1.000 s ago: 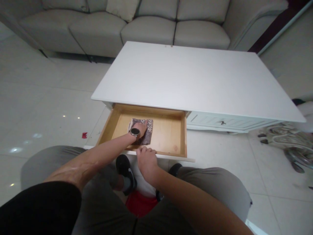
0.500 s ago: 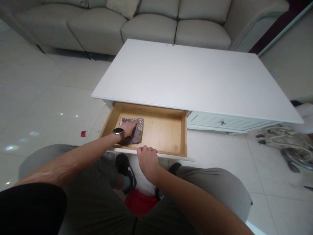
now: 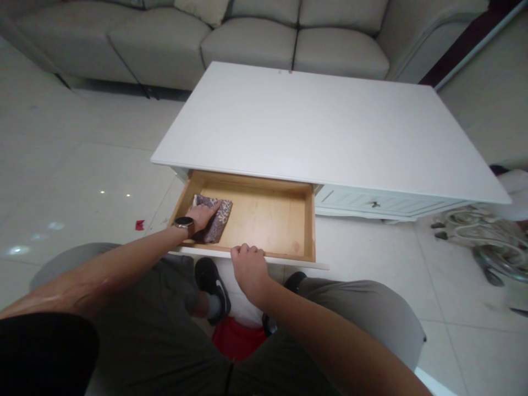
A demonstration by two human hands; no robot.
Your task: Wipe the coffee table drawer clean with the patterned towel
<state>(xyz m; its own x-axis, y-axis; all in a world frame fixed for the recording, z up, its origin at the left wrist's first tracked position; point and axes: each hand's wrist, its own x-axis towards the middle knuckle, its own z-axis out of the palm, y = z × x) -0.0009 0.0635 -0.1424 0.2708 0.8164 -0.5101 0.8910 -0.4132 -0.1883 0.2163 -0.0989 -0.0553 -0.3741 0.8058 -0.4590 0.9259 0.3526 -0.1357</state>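
Note:
A folded brown-and-white patterned cloth [image 3: 221,215] lies in the left part of a pulled-out wooden drawer [image 3: 272,217]. My left hand [image 3: 201,216], with a watch on its wrist, presses down on the cloth and holds it. One finger stretches over the cloth's top; the other fingers are partly hidden. The fingers of my right hand [image 3: 249,269] are curled over the top edge of the drawer's white front, closed on it.
The drawer belongs to a white coffee table [image 3: 322,126], with a second, closed drawer [image 3: 373,203] to the right. A grey sofa [image 3: 251,44] stands behind. A red scrap [image 3: 139,225] lies on the tiled floor at left; a folded metal-framed object [image 3: 490,242] is at right.
My left hand and the cloth have slid left along the drawer bottom, and the cloth has tilted a little. My right hand stays on the drawer front.

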